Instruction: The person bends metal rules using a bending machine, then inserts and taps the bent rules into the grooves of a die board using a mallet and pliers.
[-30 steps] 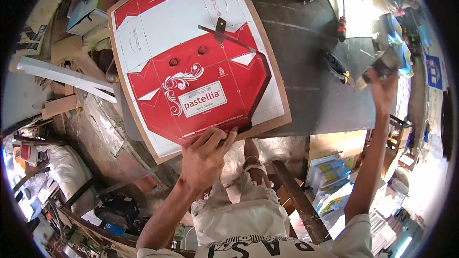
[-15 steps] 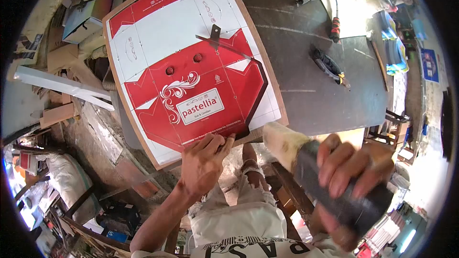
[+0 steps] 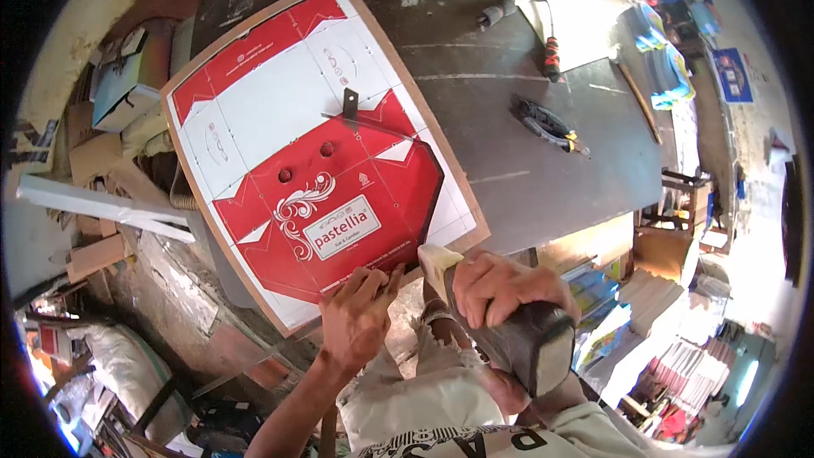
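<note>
A red and white printed carton sheet (image 3: 280, 93) marked "pastellia" lies on a brown board (image 3: 468, 219). A dark metal strip (image 3: 434, 203) stands on edge along the red outline at the right. My left hand (image 3: 356, 314) is at the board's front edge, its fingers closed at the strip's lower end. My right hand (image 3: 513, 288) grips a black block-shaped mallet (image 3: 551, 352); its pale, worn end is close over the strip, right of my left fingers. Whether it touches is unclear. A small dark metal piece with a hole (image 3: 350, 102) stands near the sheet's middle.
The board rests on a dark table (image 3: 458, 127). To the right lie black-handled pliers (image 3: 547, 125), a tool with a red and black handle (image 3: 552, 55) and a thin stick (image 3: 636, 97). A white bar (image 3: 102, 203) juts in at left. Stacked bundles (image 3: 678, 373) fill the lower right.
The mallet in my right hand has swung left and in toward the strip's lower end. My left hand stays at the front edge. The whole view has shifted slightly.
</note>
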Action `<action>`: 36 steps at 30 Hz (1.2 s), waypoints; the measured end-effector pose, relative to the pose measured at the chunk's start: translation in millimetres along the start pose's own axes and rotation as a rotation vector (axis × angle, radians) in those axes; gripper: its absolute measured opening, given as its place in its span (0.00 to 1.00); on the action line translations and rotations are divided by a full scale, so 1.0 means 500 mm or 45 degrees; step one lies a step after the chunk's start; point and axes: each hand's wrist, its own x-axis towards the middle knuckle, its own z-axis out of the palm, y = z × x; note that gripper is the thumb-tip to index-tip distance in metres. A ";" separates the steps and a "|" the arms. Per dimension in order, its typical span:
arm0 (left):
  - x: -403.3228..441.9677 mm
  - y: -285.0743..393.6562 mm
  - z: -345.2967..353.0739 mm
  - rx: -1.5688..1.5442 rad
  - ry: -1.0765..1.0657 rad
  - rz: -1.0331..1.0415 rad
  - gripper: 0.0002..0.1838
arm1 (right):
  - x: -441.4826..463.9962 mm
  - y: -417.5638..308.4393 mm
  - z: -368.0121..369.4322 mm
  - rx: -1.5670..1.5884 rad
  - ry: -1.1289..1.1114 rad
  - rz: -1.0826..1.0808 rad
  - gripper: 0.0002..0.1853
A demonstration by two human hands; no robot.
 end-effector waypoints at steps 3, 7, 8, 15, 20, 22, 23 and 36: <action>0.007 0.010 -0.020 -0.043 0.003 -0.007 0.30 | -0.017 0.018 0.031 -0.065 0.406 0.093 0.23; 0.106 0.019 -0.132 0.044 0.141 0.005 0.30 | 0.000 0.002 0.029 -0.157 0.320 0.182 0.22; 0.152 0.003 -0.147 0.088 0.195 -0.011 0.29 | 0.003 0.002 0.030 -0.140 0.340 0.191 0.22; 0.362 -0.130 -0.132 0.049 -0.122 0.229 0.23 | 0.097 -0.005 -0.084 0.001 0.050 0.047 0.26; 0.384 -0.143 -0.128 0.054 -0.381 0.173 0.20 | 0.091 0.011 -0.069 0.011 0.422 0.387 0.21; 0.381 -0.142 -0.122 0.081 -0.432 0.160 0.20 | 0.093 0.023 -0.128 0.084 0.180 0.387 0.20; 0.374 -0.139 -0.113 0.115 -0.256 0.224 0.19 | 0.100 0.025 -0.135 0.041 0.463 0.503 0.23; -0.024 0.011 -0.055 0.006 0.040 -0.457 0.17 | 0.137 0.104 -0.210 -1.530 -1.227 -0.094 0.22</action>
